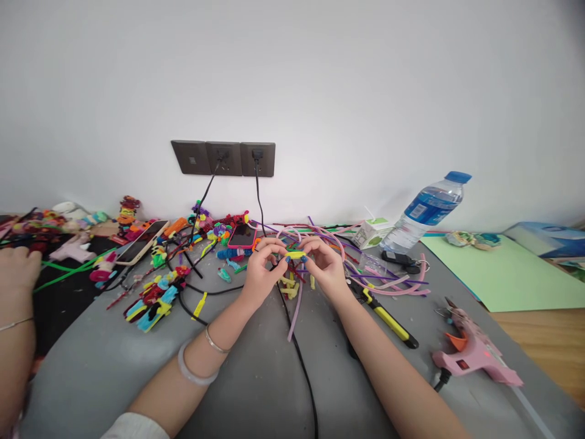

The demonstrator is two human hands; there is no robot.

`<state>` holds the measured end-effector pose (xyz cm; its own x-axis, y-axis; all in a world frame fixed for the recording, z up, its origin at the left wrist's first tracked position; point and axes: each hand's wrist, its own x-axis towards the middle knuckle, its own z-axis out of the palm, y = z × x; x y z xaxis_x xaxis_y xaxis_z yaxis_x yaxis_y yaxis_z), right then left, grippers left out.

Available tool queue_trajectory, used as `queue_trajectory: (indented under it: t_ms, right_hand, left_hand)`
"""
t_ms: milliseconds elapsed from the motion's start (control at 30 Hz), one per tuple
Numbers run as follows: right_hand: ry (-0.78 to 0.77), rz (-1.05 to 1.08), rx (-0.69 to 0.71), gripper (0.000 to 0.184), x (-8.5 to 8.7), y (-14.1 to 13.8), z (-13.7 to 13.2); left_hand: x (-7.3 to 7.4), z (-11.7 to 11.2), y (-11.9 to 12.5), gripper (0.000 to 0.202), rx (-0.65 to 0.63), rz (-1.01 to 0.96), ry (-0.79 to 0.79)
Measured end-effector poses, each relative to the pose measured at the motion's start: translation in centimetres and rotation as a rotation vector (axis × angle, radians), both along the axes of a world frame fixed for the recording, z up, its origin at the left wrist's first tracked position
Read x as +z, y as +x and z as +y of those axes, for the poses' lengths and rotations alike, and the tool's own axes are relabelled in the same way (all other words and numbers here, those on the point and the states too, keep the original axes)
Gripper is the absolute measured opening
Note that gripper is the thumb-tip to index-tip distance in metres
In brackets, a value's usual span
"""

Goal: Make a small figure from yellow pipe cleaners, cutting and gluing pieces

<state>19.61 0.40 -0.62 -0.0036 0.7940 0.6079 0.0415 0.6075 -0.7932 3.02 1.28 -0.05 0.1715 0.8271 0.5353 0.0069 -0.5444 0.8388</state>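
My left hand (261, 271) and my right hand (325, 263) meet over the middle of the grey mat (256, 372). Both pinch a short yellow pipe-cleaner piece (296, 255) between thumbs and fingertips, one hand at each end. Below the hands hang more yellow bits (289, 288) and a pale pink stem (296, 314) that trails toward me. A black cable (299, 356) runs under my hands down the mat.
A pink glue gun (475, 352) lies at the right, a yellow-handled cutter (388, 318) beside my right forearm. Behind are a water bottle (427, 212), a red phone (242, 236), a second phone (141, 241), loose coloured stems (388, 280) and finished figures (153, 300). Another person's hand (16, 268) rests at far left.
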Motion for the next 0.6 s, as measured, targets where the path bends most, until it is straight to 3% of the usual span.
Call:
queue_trajectory:
  t_ms: [600]
  right_hand:
    - [0.011, -0.021, 0.019, 0.007, 0.13, -0.04, -0.11]
  left_hand:
    - [0.12, -0.07, -0.12, 0.006, -0.021, 0.015, 0.004]
